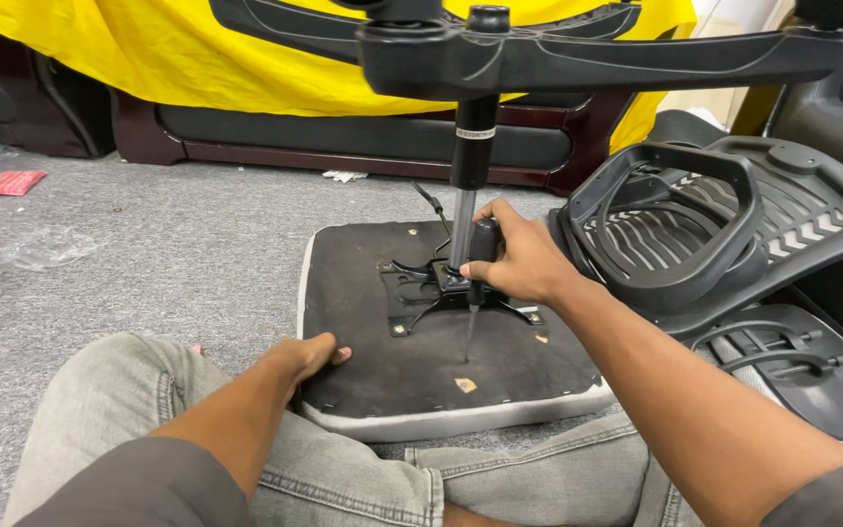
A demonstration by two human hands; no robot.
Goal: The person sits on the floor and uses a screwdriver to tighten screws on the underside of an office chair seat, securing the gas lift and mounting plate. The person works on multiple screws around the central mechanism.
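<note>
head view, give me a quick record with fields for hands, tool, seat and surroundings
left hand: left hand grips the seat edge
right hand: right hand holds a screwdriver, tip down on the seat underside
seat: upside-down seat on grey carpet, metal plate and gas column with chair base on top
nearby: mesh backrest at right, yellow cloth behind

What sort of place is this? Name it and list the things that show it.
Probably a furniture repair or assembly workshop. An upturned office chair seat with black underside lies on grey carpet, black plastic mesh chair backs are stacked beside it, and a dark sofa under a yellow cloth stands behind.
</note>
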